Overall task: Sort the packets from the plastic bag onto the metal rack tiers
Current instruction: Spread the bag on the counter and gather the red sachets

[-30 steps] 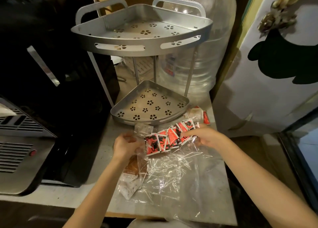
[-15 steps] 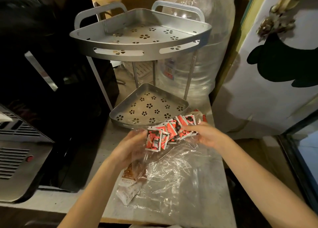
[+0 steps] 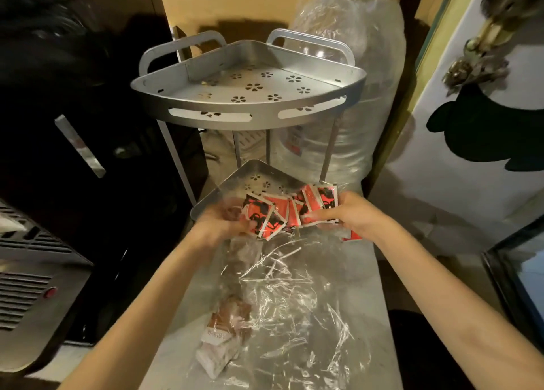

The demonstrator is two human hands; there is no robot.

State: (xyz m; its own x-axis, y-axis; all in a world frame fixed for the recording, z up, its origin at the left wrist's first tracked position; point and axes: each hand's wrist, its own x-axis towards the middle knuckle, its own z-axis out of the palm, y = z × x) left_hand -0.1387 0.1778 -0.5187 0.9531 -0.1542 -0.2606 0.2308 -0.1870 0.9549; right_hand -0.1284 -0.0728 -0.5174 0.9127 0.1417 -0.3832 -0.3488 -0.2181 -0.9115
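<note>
A fan of several red-and-black packets (image 3: 282,213) is held between my left hand (image 3: 222,223) and my right hand (image 3: 350,213), over the front of the metal rack's lower tier (image 3: 235,183). The upper tier (image 3: 253,115) stands bare above. A clear plastic bag (image 3: 294,295) lies crumpled on the counter below my hands, with brown-and-white packets (image 3: 226,330) at its near left end. One more red packet (image 3: 351,236) peeks out under my right wrist.
A large clear water bottle (image 3: 347,80) wrapped in plastic stands behind the rack. A black appliance (image 3: 73,124) fills the left side, with a grey vented device (image 3: 26,286) nearer. A white door (image 3: 485,154) is on the right.
Both hands have lifted the red packets off the bag and carried them forward over the lower tier. The view has tilted, so the rack sits lower in the frame.
</note>
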